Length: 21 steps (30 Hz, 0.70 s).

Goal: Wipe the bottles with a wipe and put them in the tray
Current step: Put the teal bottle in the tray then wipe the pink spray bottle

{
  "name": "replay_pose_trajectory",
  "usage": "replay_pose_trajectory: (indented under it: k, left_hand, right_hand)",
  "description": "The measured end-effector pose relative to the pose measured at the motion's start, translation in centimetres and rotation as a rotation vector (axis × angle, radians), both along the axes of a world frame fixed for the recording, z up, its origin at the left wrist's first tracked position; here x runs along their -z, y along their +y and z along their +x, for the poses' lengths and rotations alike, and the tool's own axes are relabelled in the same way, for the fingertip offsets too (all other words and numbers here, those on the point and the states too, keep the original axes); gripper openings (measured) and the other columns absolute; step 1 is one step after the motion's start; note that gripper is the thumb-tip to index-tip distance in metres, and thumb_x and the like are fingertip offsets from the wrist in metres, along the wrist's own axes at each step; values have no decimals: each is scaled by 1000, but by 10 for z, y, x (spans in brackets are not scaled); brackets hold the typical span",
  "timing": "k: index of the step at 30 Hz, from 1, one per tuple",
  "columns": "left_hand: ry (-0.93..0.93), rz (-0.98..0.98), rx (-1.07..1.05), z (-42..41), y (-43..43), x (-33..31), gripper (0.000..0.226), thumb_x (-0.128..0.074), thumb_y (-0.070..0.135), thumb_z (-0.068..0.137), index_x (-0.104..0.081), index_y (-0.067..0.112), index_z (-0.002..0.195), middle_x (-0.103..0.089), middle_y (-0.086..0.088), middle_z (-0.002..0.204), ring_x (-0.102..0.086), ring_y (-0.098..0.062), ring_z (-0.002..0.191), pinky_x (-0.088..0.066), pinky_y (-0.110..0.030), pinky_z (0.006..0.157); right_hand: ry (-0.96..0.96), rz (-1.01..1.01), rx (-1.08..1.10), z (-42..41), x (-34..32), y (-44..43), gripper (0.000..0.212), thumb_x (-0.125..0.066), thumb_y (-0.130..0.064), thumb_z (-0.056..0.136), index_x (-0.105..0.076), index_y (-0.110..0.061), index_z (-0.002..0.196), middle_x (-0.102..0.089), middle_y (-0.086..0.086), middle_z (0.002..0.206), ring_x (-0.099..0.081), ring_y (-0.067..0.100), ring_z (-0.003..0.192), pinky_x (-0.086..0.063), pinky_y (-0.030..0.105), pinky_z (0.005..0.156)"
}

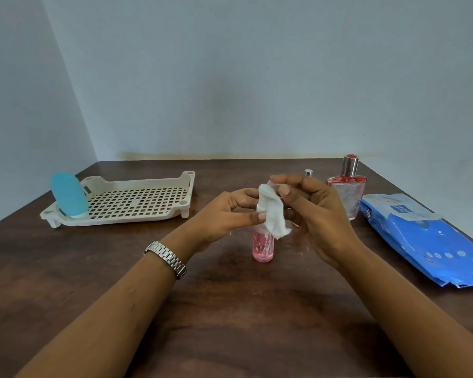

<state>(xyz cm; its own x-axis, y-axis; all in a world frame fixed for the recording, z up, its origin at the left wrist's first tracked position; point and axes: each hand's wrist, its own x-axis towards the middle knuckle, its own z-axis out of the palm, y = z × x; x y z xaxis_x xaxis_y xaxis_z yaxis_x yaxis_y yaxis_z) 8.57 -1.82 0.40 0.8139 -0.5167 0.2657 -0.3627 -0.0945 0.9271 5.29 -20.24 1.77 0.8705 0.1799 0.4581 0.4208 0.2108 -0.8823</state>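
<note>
A small clear bottle of pink liquid (pixel 263 248) stands upright on the table's middle, its upper half wrapped in a white wipe (pixel 272 214). My left hand (pixel 224 218) pinches the wrapped bottle from the left at its neck. My right hand (pixel 316 214) grips the top of the wipe between thumb and fingers. A teal bottle (pixel 69 197) stands in the left end of the cream slotted tray (pixel 137 218) at the back left. A glass perfume bottle with red trim and a silver cap (pixel 348 192) stands at the back right.
The silver cap of another small bottle (pixel 308 173) pokes out behind my right hand. A blue pack of wipes (pixel 426 238) lies at the right edge of the dark wooden table (pixel 230 323). Walls close in at the back and left. A metal watch (pixel 166 259) sits on my left wrist.
</note>
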Motion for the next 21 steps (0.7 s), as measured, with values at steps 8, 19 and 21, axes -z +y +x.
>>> replay_pose_trajectory:
  k: [8, 19, 21]
  left_hand:
    - [-24, 17, -7, -3, -4, -1, 19, -65, 14, 83, -77, 28, 90, -65, 13, 108, -62, -6, 99, -50, -25, 81]
    - [36, -43, 64, 3, -1, 5, 30, -63, 18, 86, -68, 6, 113, -58, -4, 131, -56, -22, 121, -47, -35, 98]
    - [33, -41, 49, 3, 0, 5, 29, -65, 21, 84, -70, 9, 109, -58, -3, 131, -57, -21, 120, -48, -34, 98]
  right_hand:
    - [-155, -332, 156, -1, 2, 5, 32, -72, -15, 74, -62, -34, 98, -66, -16, 84, -59, -2, 79, -49, 12, 67]
    - [-176, -234, 249, 4, 6, 3, 17, -66, -9, 82, -69, -20, 94, -72, -7, 89, -67, 7, 82, -52, 18, 71]
    - [-140, -252, 193, 3, 6, 4, 22, -69, -9, 78, -68, -20, 97, -70, -10, 90, -66, 1, 82, -51, 14, 69]
